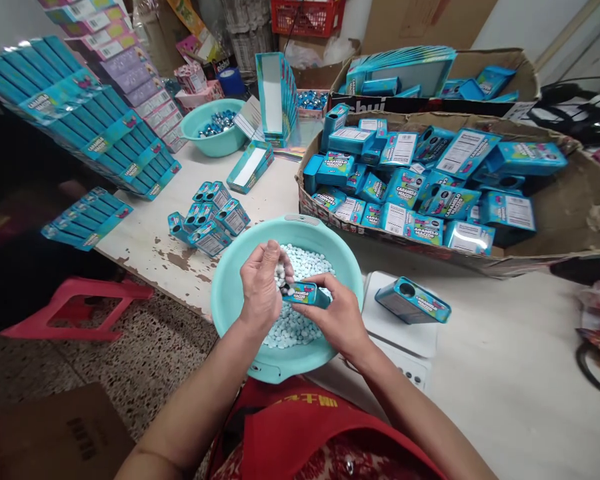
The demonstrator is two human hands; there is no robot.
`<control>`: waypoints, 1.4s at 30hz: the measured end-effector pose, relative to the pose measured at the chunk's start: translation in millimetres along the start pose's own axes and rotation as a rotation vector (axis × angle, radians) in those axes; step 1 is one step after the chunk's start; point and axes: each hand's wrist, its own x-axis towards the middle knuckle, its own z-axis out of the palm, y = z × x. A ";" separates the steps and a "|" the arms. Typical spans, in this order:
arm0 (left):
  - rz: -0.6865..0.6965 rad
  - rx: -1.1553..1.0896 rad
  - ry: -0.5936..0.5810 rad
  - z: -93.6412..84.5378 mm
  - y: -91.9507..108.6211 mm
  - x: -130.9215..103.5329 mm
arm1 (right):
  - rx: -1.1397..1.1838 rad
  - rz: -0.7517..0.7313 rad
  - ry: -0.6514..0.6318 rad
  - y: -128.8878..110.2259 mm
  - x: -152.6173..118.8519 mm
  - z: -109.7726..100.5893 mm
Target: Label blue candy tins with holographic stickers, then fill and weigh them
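Over a turquoise basin (pixel 230 273) of small white candies (pixel 293 331), my left hand (pixel 263 280) is cupped round a handful of the candies (pixel 281 275). My right hand (pixel 341 313) grips a small blue candy tin (pixel 305 293) lying on its side, its dark opening turned toward the left palm. The candies in the palm lie right at that opening. Just right of the basin, another blue tin (pixel 414 301) with a round hole in its top stands on a white scale (pixel 405 337).
A cardboard box (pixel 575 227) at the right holds many blue tins (pixel 405 187). Several more tins (pixel 210 217) stand left of the basin. Behind are a bowl (pixel 215 143) of shiny blue caps and folded display boxes (pixel 275 100). A red stool (pixel 80 313) stands on the floor at left.
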 end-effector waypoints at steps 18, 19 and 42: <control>0.070 0.004 0.008 -1.6 6.6 5.3 | 0.272 0.069 0.031 9.3 -0.8 1.3; 0.061 -0.016 0.019 -4.4 9.2 8.2 | 0.296 0.077 0.031 9.6 -0.7 -0.3; 0.496 0.994 -0.938 55.7 -18.5 19.7 | 0.466 0.072 0.255 7.0 -72.5 -102.6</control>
